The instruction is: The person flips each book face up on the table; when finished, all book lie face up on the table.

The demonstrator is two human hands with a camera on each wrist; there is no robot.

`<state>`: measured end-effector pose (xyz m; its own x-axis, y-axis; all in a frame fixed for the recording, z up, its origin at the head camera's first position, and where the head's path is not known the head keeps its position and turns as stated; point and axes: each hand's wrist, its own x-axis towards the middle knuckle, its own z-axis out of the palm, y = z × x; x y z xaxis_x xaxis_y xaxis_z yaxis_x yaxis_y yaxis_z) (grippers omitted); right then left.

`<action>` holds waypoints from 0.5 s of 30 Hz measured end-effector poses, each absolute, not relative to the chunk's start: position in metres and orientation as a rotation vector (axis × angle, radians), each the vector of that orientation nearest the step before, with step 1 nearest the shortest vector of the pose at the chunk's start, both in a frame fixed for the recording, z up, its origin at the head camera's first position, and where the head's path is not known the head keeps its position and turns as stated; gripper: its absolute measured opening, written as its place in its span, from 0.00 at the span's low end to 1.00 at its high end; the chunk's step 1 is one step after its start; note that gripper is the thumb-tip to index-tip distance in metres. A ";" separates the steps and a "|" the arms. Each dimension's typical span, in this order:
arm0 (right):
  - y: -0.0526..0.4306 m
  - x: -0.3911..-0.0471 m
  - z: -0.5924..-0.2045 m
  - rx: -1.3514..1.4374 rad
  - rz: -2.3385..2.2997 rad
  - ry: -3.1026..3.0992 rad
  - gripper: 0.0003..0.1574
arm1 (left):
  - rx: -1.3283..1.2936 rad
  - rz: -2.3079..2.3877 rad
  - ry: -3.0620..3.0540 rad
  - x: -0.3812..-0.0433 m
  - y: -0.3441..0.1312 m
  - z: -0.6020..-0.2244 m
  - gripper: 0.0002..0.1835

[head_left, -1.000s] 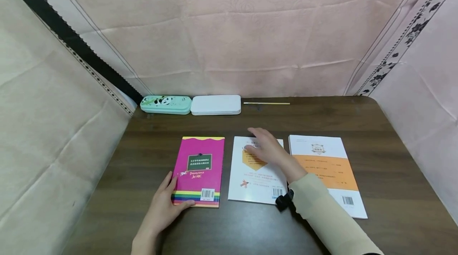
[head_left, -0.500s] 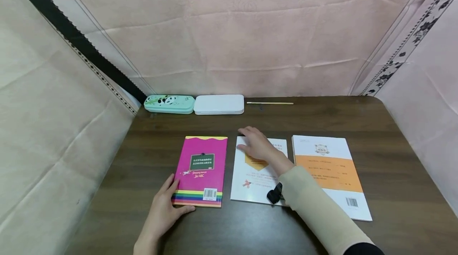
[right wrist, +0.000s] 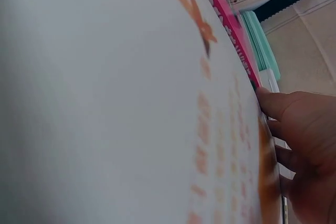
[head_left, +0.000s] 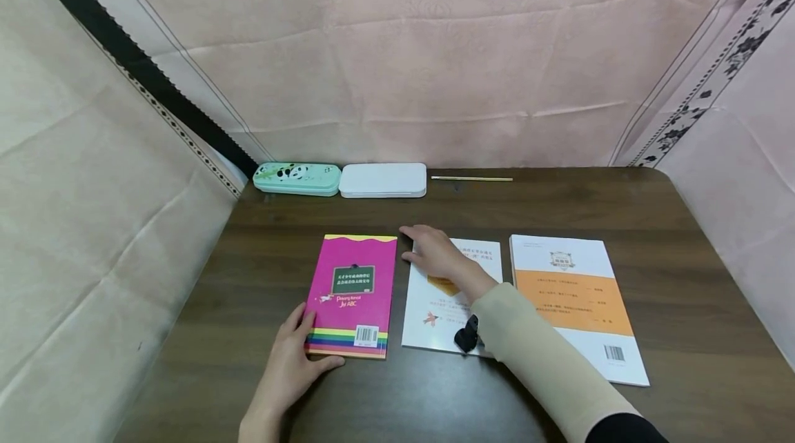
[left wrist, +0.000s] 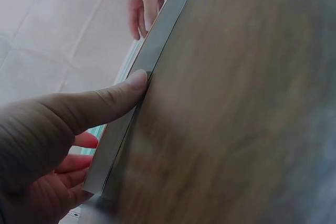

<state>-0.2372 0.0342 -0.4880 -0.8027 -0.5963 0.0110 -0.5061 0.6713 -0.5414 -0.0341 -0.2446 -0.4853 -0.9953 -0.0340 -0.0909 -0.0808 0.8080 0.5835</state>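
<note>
A pink book [head_left: 354,291] lies face down at the left of the row in the head view. My left hand [head_left: 286,363] rests at its lower left corner, fingers along the left side and thumb at the bottom edge. The left wrist view has the thumb [left wrist: 118,98] laid on the book's narrow edge [left wrist: 157,38]. My right hand [head_left: 435,253] is over the upper left of the white middle book [head_left: 435,322], fingers reaching past its left edge. In the right wrist view, the fingers [right wrist: 286,156] are at the far edge of its cover [right wrist: 131,103].
A white-and-orange book [head_left: 571,298] lies at the right. Along the table's back edge are a mint panda pencil case [head_left: 298,179], a white case [head_left: 383,181] and a thin yellowish stick [head_left: 472,179]. Pale cloth [head_left: 385,63] hangs behind the wooden table [head_left: 683,319].
My right hand has moved left across the middle book towards its upper left corner. My left hand stays by the pink book's corner. The head view has shifted slightly.
</note>
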 end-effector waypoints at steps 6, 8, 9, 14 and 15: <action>0.025 -0.231 -0.488 -0.938 -0.724 2.710 0.35 | -0.122 0.953 2.888 -0.036 -0.241 -0.485 0.59; 0.022 -0.230 -0.488 -0.966 -0.733 2.704 0.34 | -0.122 0.955 2.885 -0.036 -0.241 -0.485 0.59; 0.021 -0.229 -0.487 -0.974 -0.740 2.702 0.33 | -0.121 0.957 2.883 -0.036 -0.241 -0.485 0.58; 0.018 -0.229 -0.481 -0.934 -0.897 2.686 0.32 | -0.079 0.943 2.876 -0.036 -0.240 -0.484 0.55; 0.018 -0.229 -0.479 -0.922 -0.930 2.677 0.33 | -0.066 0.936 2.876 -0.035 -0.240 -0.484 0.55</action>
